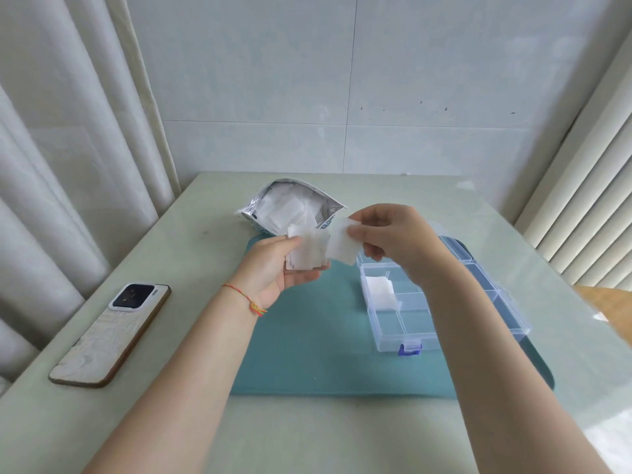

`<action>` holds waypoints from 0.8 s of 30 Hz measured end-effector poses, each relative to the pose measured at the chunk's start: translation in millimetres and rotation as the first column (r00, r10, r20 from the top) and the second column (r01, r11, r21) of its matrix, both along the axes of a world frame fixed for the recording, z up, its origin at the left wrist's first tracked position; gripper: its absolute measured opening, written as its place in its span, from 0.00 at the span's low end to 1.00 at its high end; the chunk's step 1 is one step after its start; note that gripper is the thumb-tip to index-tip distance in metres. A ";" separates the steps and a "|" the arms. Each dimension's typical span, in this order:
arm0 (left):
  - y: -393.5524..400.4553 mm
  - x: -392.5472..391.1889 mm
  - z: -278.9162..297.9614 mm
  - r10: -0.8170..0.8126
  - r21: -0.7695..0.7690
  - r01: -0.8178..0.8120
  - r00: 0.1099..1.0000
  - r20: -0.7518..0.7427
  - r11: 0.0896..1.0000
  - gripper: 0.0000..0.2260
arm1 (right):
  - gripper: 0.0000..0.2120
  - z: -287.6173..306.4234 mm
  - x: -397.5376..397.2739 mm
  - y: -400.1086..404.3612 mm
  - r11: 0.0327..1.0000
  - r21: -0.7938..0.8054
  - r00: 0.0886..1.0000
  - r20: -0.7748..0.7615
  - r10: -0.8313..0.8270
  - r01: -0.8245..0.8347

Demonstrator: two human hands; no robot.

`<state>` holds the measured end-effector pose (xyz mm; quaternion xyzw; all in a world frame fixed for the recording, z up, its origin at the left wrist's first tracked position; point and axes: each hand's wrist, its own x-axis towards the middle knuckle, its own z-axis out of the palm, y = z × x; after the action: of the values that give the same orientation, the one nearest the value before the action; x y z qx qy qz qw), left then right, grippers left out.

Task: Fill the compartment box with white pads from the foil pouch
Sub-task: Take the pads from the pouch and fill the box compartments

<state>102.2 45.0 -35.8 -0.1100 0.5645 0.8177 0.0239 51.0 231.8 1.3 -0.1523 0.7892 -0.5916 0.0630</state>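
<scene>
- Left hand [287, 268], palm up above the teal mat [307, 343]: fingers curled under a loose stack of white pads [306, 251], thumb resting on top to steady it.
- Right hand [390, 234], raised just beside the stack: thumb and forefinger pinch a single pad [342, 246] by its upper edge, remaining fingers loosely curled beneath; the pad hangs free, its left edge overlapping the stack.
- Foil pouch [290, 208], lying open at the far end of the mat, mouth toward the person, more pads visible inside.
- Compartment box [441, 302], clear plastic with a blue latch, lid open, on the right part of the mat and partly hidden by the right forearm. One compartment on its left side holds pads [379, 287]; the near compartments in view appear empty.
- Smartphone [113, 333], face down on the pale table [136, 422], well apart from the work.
- Step in hand, as judged: peeling one pad off the held stack for transfer; filling looks barely begun.
- Next move calls for lowering the pinched pad flat into a compartment, clearing the dividers, while the left hand keeps the stack from fanning apart.
</scene>
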 end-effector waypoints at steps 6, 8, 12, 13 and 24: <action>10.1 6.9 11.4 -0.306 0.051 0.305 0.952 0.014 0.951 0.20 | 0.06 -4.7 5.8 -14.5 0.995 0.093 0.997 -0.071 0.023 -0.017; 12.3 8.1 11.2 -0.300 0.002 0.300 0.954 -0.029 0.954 0.16 | 0.08 -9.9 3.6 -18.6 0.976 0.211 0.981 -0.195 -0.015 0.057; 11.5 4.4 3.5 -0.145 -0.048 0.144 0.989 -0.026 0.988 0.10 | 0.20 -8.7 6.9 -18.5 0.946 0.319 0.957 -0.288 0.044 0.053; 10.3 3.0 2.0 -0.113 -0.040 0.112 0.993 -0.018 0.993 0.10 | 0.28 -7.6 9.3 -19.1 0.929 0.369 0.962 -0.248 0.118 -0.019; 10.2 4.0 3.4 -0.203 0.162 0.206 0.979 -0.032 0.965 0.10 | 0.38 -20.2 17.1 -32.4 0.835 0.530 0.900 -0.280 0.335 -0.146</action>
<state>106.2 55.2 -32.4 -0.0426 0.5034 0.8556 0.1128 68.2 199.3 -18.9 -0.3366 0.8860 -0.3175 0.0290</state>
